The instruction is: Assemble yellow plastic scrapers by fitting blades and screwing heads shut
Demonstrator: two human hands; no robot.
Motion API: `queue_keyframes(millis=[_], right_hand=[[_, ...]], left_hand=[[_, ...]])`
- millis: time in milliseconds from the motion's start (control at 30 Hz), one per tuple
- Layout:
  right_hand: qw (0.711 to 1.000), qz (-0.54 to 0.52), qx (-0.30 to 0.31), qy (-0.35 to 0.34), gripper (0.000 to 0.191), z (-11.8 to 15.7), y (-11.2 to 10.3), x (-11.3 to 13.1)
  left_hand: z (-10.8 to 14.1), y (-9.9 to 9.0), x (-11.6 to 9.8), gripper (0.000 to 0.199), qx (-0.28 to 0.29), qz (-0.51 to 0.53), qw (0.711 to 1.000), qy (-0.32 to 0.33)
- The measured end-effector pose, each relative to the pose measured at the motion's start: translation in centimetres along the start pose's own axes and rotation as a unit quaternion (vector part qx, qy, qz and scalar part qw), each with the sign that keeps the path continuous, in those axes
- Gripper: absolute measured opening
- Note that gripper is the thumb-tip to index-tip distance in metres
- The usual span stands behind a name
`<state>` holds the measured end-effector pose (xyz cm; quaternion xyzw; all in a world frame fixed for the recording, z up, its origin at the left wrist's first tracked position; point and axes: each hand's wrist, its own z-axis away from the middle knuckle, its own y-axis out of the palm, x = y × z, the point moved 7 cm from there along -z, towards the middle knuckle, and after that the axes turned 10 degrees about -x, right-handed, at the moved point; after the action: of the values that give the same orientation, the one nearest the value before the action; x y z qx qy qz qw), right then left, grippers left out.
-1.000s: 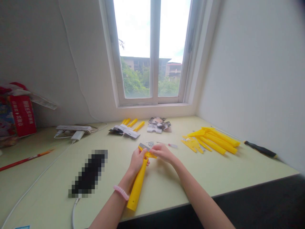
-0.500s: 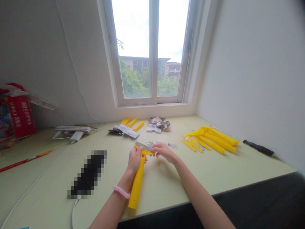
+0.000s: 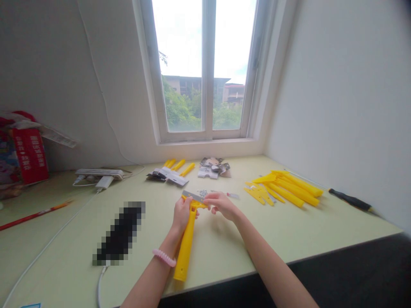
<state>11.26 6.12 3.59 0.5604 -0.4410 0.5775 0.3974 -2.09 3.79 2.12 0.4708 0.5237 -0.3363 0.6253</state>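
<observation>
A yellow scraper [image 3: 184, 256] with a grey metal blade across its head lies between my hands, its long handle pointing toward me. My left hand [image 3: 183, 212] is closed around the head at the left, thumb on the blade. At the blade's right end, my right hand [image 3: 221, 204] has its fingers pinched against the head; what lies under the fingertips is hidden. Just beyond the head is a small pile of screws [image 3: 202, 193]. A small screwdriver [image 3: 231, 195] lies behind my right hand.
Yellow handles [image 3: 289, 192] and flat yellow pieces [image 3: 255, 194] are at the right, near a black-handled screwdriver [image 3: 349, 199]. Farther back are scrapers with covered heads [image 3: 173, 175] and small packets [image 3: 213, 169]. A blurred-out dark object [image 3: 120, 233], a cable and a power strip [image 3: 99, 173] are left.
Both hands keep their places on the scraper, with only a slight shift of the right fingers. The whole view has moved slightly.
</observation>
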Motion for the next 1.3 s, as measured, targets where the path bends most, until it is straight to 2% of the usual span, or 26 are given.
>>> queue_keyframes(millis=[100, 267, 467, 667, 1133, 1300], right_hand=[[1.000, -0.003, 0.007, -0.002, 0.019, 0.1, 0.1, 0.1], [1.000, -0.007, -0.022, 0.003, 0.024, -0.2, -0.2, 0.1], [0.991, -0.021, -0.132, -0.020, 0.023, -0.8, -2.3, 0.2], [0.998, -0.006, -0.064, -0.015, 0.024, -0.5, -1.2, 0.4], [0.997, 0.017, -0.072, -0.031, 0.022, -0.3, -1.1, 0.8], [0.994, -0.025, -0.099, -0.029, 0.025, -0.6, -1.6, 0.4]], left_hand=[[-0.1, -0.1, 0.1, 0.023, -0.004, -0.005, 1.000, 0.003], [-0.1, -0.1, 0.2, 0.025, -0.005, -0.001, 1.000, 0.000], [0.1, 0.3, 0.3, 0.026, 0.019, 0.031, 0.999, -0.014], [0.0, 0.1, 0.3, 0.024, 0.016, 0.028, 0.999, -0.009], [0.0, 0.1, -0.1, 0.025, 0.013, 0.019, 1.000, 0.002], [-0.1, 0.1, -0.1, 0.025, 0.008, 0.020, 1.000, 0.007]])
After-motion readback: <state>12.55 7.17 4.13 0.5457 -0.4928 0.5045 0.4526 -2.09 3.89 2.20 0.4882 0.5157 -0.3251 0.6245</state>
